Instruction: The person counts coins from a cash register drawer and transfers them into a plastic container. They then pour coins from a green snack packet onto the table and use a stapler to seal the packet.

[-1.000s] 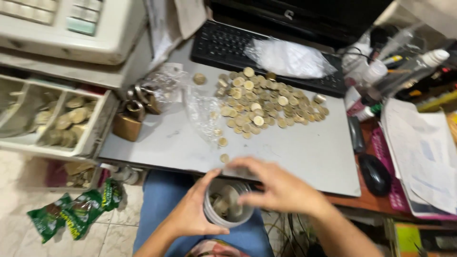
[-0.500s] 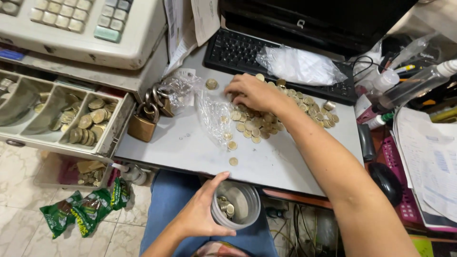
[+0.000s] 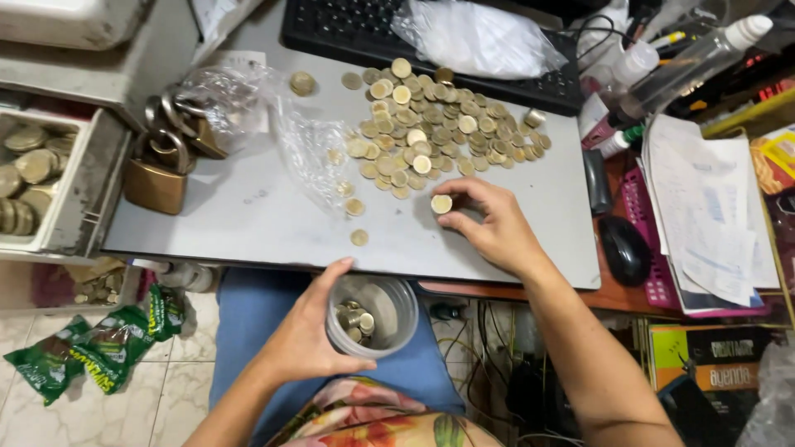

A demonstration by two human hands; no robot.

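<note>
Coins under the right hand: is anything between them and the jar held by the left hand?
Nothing visible. The right hand grips a stack of coins near the board's front edge; the open jar, held by the left hand, sits just below that edge.

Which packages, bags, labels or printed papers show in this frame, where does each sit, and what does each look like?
Green snack packets: floor, lower left; a crinkled strip with yellow print.
Clear plastic bag: crumpled on the black keyboard.
Clear plastic bags: grey desk, between the padlocks and the coins.
Printed papers: right of the mouse; white sheets, blue print.
Box: lower right; black and orange.
</note>
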